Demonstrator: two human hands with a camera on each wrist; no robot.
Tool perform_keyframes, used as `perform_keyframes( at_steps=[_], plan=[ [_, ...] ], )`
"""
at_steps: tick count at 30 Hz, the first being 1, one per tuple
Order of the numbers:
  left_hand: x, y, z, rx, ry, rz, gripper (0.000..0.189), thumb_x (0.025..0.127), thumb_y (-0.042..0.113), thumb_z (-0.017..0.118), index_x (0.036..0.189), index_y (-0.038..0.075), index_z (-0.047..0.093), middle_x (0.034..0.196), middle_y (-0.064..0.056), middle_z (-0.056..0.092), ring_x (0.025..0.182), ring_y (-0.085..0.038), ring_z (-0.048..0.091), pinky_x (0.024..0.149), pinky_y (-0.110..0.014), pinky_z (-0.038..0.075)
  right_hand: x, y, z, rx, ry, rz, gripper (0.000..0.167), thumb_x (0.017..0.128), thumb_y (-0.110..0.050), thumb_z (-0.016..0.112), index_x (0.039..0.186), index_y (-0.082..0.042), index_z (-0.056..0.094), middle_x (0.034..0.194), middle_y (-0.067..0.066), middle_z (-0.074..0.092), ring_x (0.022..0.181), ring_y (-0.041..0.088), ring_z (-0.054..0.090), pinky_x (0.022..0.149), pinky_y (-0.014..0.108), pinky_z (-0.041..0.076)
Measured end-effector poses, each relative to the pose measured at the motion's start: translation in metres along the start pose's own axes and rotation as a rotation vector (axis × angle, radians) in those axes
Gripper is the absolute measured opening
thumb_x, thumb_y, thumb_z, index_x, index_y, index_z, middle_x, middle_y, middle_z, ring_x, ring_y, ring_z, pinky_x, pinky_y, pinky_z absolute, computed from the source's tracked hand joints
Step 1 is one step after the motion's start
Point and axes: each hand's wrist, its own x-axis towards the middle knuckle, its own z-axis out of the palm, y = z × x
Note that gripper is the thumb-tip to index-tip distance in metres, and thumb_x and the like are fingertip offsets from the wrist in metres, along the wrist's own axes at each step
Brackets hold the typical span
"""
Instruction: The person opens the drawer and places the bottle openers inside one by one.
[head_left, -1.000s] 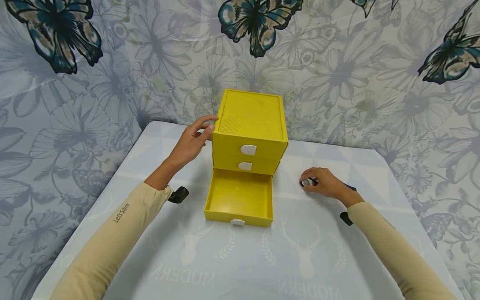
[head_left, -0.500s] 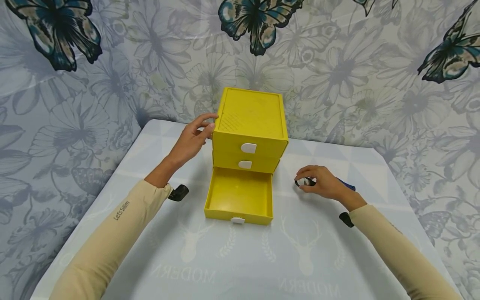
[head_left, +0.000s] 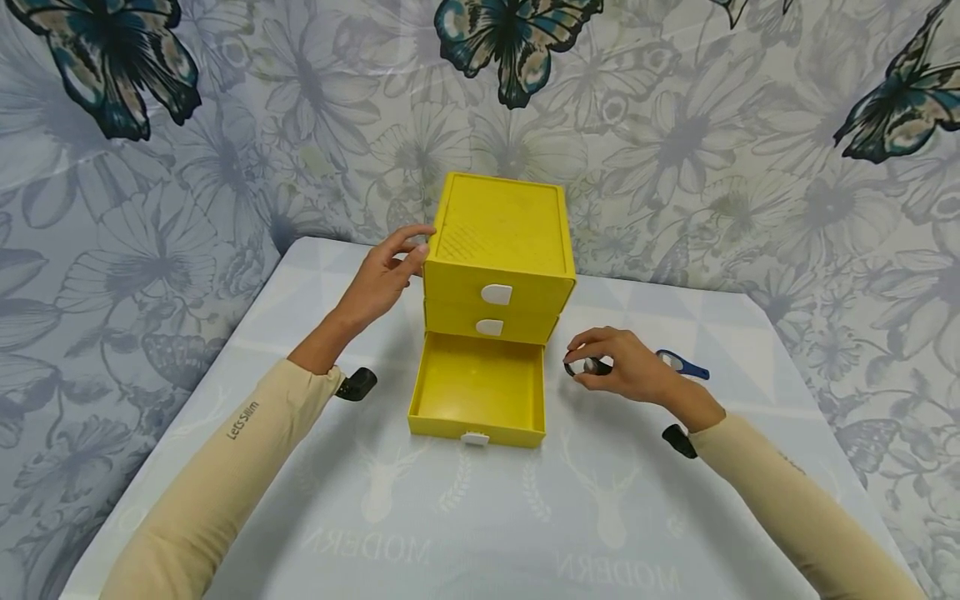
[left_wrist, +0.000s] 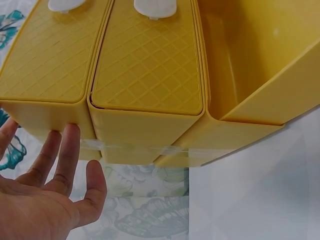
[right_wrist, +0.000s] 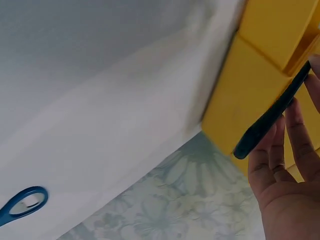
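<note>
A yellow drawer unit (head_left: 502, 225) stands on the table, its bottom drawer (head_left: 480, 387) pulled out with nothing in it. The two drawers above, with white tabs, are closed. My left hand (head_left: 375, 283) touches the unit's left side near the top with its fingertips; in the left wrist view the fingers (left_wrist: 69, 155) are extended against the side wall. Between thumb and fingers, my right hand (head_left: 626, 362) pinches a small black magnifying glass (head_left: 597, 366), just right of the unit. Its dark handle (right_wrist: 267, 120) is seen edge-on in the right wrist view.
A blue magnifying glass (head_left: 682, 365) lies on the table behind the right wrist. The white patterned table (head_left: 480, 525) runs back to a floral cloth backdrop (head_left: 675, 142) with printed butterflies.
My right hand has moved left toward the drawer unit with the black magnifying glass, uncovering the blue one. The left hand has stayed at the unit's side.
</note>
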Motion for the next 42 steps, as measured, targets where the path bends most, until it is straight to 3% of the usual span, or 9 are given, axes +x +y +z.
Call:
perform_keyframes(
  at_steps=[9,17,31,42],
  plan=[
    [0.000,0.000,-0.002,-0.001,0.001,0.019,0.046,0.105,0.045,0.047,0.149,0.029,0.046,0.142,-0.013,0.052,0.111,-0.032,0.062,0.092,-0.046,0.045,0.015,-0.041,0.006,0.016,-0.006,-0.071,0.024,0.087,-0.013,0.078,0.110,-0.015,0.078,0.121,0.003,0.068,0.109,0.021,0.061,0.095,0.046,0.051],
    [0.002,0.001,-0.001,-0.008,0.002,0.034,0.046,0.106,0.045,0.047,0.148,0.029,0.046,0.140,-0.013,0.053,0.111,-0.033,0.062,0.093,-0.047,0.045,0.036,-0.060,0.014,-0.002,-0.022,-0.157,0.023,0.088,-0.015,0.077,0.111,-0.013,0.078,0.118,0.002,0.068,0.110,0.019,0.061,0.096,0.042,0.052],
    [0.000,-0.001,-0.001,-0.007,0.000,0.034,0.046,0.105,0.047,0.047,0.148,0.030,0.046,0.140,-0.012,0.054,0.111,-0.033,0.064,0.097,-0.049,0.045,0.077,-0.091,0.043,-0.153,-0.173,-0.304,0.021,0.090,-0.019,0.077,0.110,-0.013,0.077,0.117,0.003,0.069,0.112,0.021,0.062,0.099,0.038,0.050],
    [-0.001,-0.002,-0.003,-0.037,-0.011,0.050,0.045,0.106,0.043,0.047,0.148,0.029,0.046,0.141,-0.014,0.053,0.111,-0.034,0.064,0.104,-0.055,0.043,0.106,-0.107,0.062,-0.191,-0.313,-0.299,0.021,0.091,-0.020,0.075,0.111,-0.014,0.075,0.115,-0.001,0.070,0.107,0.015,0.061,0.096,0.030,0.050]
  ],
)
